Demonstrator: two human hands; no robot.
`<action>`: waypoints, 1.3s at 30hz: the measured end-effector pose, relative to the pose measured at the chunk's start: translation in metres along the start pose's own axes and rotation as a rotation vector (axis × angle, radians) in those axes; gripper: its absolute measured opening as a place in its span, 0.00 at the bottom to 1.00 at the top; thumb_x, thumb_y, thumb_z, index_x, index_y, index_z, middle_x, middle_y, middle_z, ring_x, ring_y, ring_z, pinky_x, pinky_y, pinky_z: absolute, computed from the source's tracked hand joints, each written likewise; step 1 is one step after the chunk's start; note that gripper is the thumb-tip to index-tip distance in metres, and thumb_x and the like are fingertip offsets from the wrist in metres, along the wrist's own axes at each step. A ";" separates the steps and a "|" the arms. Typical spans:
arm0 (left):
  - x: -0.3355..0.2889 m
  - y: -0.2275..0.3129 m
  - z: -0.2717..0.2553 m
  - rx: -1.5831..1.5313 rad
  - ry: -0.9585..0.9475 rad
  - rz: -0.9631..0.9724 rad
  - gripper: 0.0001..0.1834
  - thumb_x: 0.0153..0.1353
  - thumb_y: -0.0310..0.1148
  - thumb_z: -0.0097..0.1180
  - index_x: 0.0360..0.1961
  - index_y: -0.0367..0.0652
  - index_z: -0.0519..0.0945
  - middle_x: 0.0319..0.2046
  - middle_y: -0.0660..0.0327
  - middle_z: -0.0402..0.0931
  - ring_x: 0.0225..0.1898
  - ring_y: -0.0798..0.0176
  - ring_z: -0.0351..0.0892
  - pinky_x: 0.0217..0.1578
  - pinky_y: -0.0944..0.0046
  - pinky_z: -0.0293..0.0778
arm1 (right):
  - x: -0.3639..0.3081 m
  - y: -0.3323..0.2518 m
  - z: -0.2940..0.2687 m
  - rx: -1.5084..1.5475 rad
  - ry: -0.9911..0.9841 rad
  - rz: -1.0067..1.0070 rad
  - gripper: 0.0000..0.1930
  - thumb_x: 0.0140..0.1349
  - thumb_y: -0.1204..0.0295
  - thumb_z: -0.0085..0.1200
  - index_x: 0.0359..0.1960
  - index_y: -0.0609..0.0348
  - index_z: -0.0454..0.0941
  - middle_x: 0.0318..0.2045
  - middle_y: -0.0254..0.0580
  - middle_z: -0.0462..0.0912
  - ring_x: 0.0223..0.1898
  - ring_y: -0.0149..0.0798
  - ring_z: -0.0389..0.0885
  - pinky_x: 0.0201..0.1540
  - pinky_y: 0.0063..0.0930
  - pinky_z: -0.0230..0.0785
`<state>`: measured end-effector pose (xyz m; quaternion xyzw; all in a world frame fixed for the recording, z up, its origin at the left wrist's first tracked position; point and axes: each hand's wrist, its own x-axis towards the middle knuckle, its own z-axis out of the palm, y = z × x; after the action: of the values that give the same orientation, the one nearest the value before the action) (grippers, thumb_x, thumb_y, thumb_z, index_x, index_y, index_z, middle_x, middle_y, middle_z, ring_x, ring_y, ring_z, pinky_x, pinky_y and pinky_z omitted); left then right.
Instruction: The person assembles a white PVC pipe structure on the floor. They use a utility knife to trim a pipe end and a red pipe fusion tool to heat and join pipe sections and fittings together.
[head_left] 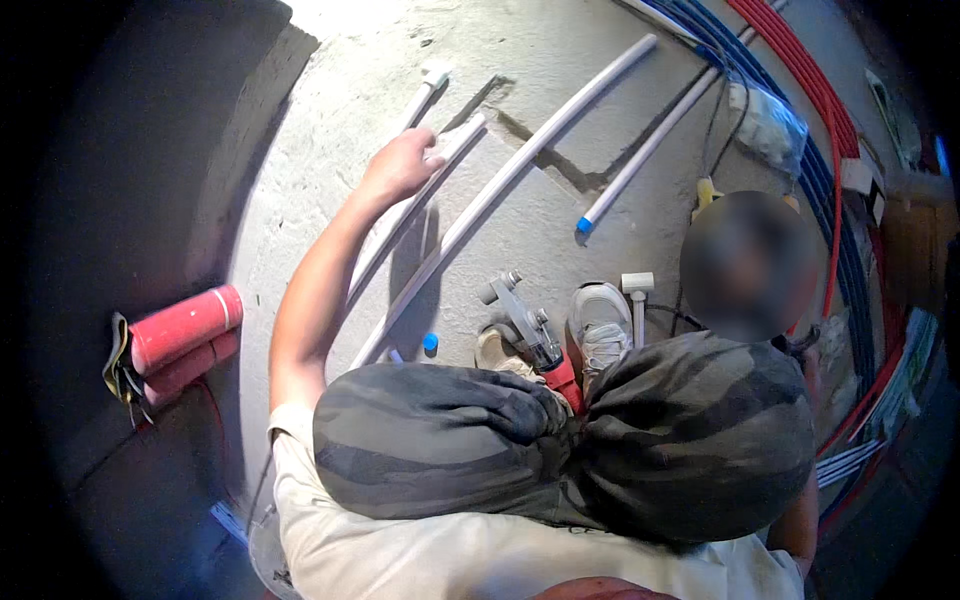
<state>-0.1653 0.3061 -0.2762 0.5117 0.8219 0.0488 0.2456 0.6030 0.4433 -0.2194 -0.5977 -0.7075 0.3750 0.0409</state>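
My left hand (403, 165) reaches far forward at the upper left, its fingers curled in against a white pipe (405, 213) that runs from beside the fingertips back towards my knee. Just beyond the hand lies a shorter white pipe (413, 108) with a white tee fitting (436, 75) on its end; its lower part is hidden behind the hand. My right arm (799, 515) passes outside my right knee, where a blurred round patch and the knee hide the hand. Between my shoes rests a red and grey hand tool (535, 335) with rounded grey heads.
A longer white pipe (510, 172) and one with a blue end cap (583, 226) lie on the concrete floor. Near my feet are a loose blue cap (430, 343) and another tee fitting (638, 285). Red cylinders (187, 328) stand left. Red tubes (805, 70) and blue tubes curve along the right.
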 end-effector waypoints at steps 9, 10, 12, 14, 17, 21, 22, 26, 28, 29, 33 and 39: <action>0.056 -0.002 0.087 -0.055 0.259 -0.042 0.16 0.59 0.35 0.63 0.45 0.37 0.81 0.48 0.44 0.80 0.54 0.39 0.80 0.57 0.45 0.76 | 0.060 -0.154 0.095 0.261 -0.485 0.280 0.23 0.69 0.69 0.61 0.61 0.63 0.71 0.45 0.42 0.80 0.46 0.42 0.80 0.50 0.35 0.71; 0.057 0.000 0.084 -0.098 0.228 -0.058 0.16 0.58 0.34 0.62 0.45 0.37 0.80 0.48 0.44 0.80 0.53 0.39 0.80 0.56 0.45 0.76 | 0.059 -0.168 0.112 0.288 -0.576 0.349 0.23 0.69 0.69 0.61 0.62 0.63 0.71 0.45 0.41 0.80 0.46 0.41 0.80 0.50 0.35 0.71; 0.060 0.004 0.068 -0.181 0.120 -0.113 0.16 0.57 0.32 0.60 0.45 0.36 0.80 0.48 0.43 0.80 0.52 0.39 0.80 0.55 0.44 0.76 | 0.064 -0.197 0.139 0.358 -0.724 0.465 0.24 0.68 0.69 0.62 0.62 0.63 0.71 0.45 0.39 0.80 0.46 0.39 0.80 0.50 0.33 0.71; 0.052 0.011 0.051 -0.273 0.173 -0.080 0.15 0.54 0.29 0.58 0.43 0.34 0.80 0.44 0.40 0.80 0.48 0.38 0.81 0.50 0.43 0.76 | 0.080 -0.229 0.160 0.510 -0.713 0.474 0.24 0.68 0.69 0.62 0.63 0.63 0.71 0.44 0.38 0.80 0.46 0.37 0.80 0.50 0.31 0.71; 0.030 0.022 0.027 -0.480 0.211 -0.094 0.13 0.54 0.26 0.56 0.41 0.33 0.80 0.37 0.42 0.82 0.42 0.38 0.83 0.46 0.45 0.76 | 0.146 -0.285 0.194 0.281 -0.550 -0.110 0.25 0.63 0.71 0.66 0.61 0.60 0.75 0.41 0.30 0.76 0.43 0.27 0.74 0.50 0.27 0.69; 0.015 0.033 0.011 -0.687 0.274 -0.013 0.14 0.62 0.34 0.62 0.44 0.36 0.84 0.34 0.46 0.84 0.35 0.46 0.83 0.41 0.53 0.77 | 0.206 -0.355 0.261 0.167 -0.717 -0.289 0.34 0.61 0.69 0.65 0.69 0.65 0.68 0.54 0.54 0.80 0.58 0.47 0.78 0.64 0.39 0.68; 0.014 0.033 0.009 -0.744 0.263 -0.005 0.14 0.64 0.36 0.63 0.44 0.36 0.85 0.34 0.47 0.84 0.34 0.48 0.83 0.41 0.54 0.77 | 0.209 -0.369 0.275 0.041 -0.646 -0.509 0.38 0.59 0.71 0.65 0.71 0.69 0.63 0.60 0.63 0.76 0.66 0.54 0.75 0.70 0.41 0.64; 0.019 0.031 0.010 -0.638 0.278 -0.063 0.18 0.67 0.43 0.62 0.45 0.38 0.86 0.34 0.47 0.84 0.35 0.48 0.83 0.40 0.53 0.76 | 0.216 -0.408 0.306 0.117 -0.812 -0.363 0.37 0.57 0.75 0.63 0.69 0.73 0.63 0.58 0.67 0.77 0.65 0.55 0.75 0.69 0.40 0.64; 0.021 0.029 0.014 -0.582 0.327 -0.028 0.18 0.68 0.45 0.61 0.43 0.38 0.84 0.35 0.46 0.84 0.38 0.42 0.84 0.41 0.49 0.76 | 0.218 -0.418 0.308 0.121 -0.843 -0.327 0.36 0.56 0.76 0.62 0.68 0.73 0.64 0.56 0.67 0.79 0.62 0.56 0.77 0.67 0.41 0.66; 0.023 0.028 0.016 -0.607 0.335 -0.025 0.19 0.68 0.45 0.61 0.42 0.38 0.84 0.35 0.46 0.84 0.38 0.42 0.84 0.41 0.49 0.76 | 0.220 -0.423 0.308 0.119 -0.864 -0.289 0.36 0.56 0.77 0.61 0.68 0.73 0.65 0.54 0.66 0.80 0.61 0.56 0.79 0.66 0.41 0.67; 0.024 0.027 0.022 -0.516 0.373 -0.008 0.17 0.71 0.44 0.59 0.45 0.40 0.84 0.32 0.53 0.82 0.34 0.54 0.79 0.39 0.55 0.74 | 0.226 -0.438 0.312 0.028 -0.863 -0.338 0.34 0.54 0.77 0.61 0.64 0.76 0.67 0.49 0.65 0.83 0.53 0.55 0.83 0.61 0.41 0.71; 0.026 0.028 0.025 -0.516 0.302 -0.033 0.16 0.72 0.44 0.58 0.48 0.42 0.85 0.31 0.56 0.81 0.31 0.59 0.77 0.36 0.56 0.73 | 0.224 -0.452 0.312 -0.064 -0.825 -0.411 0.28 0.55 0.76 0.61 0.59 0.77 0.71 0.45 0.65 0.84 0.51 0.54 0.84 0.59 0.41 0.72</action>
<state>-0.1404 0.3372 -0.2985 0.4060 0.8177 0.3279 0.2431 0.0134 0.4876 -0.2679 -0.2469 -0.7797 0.5435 -0.1890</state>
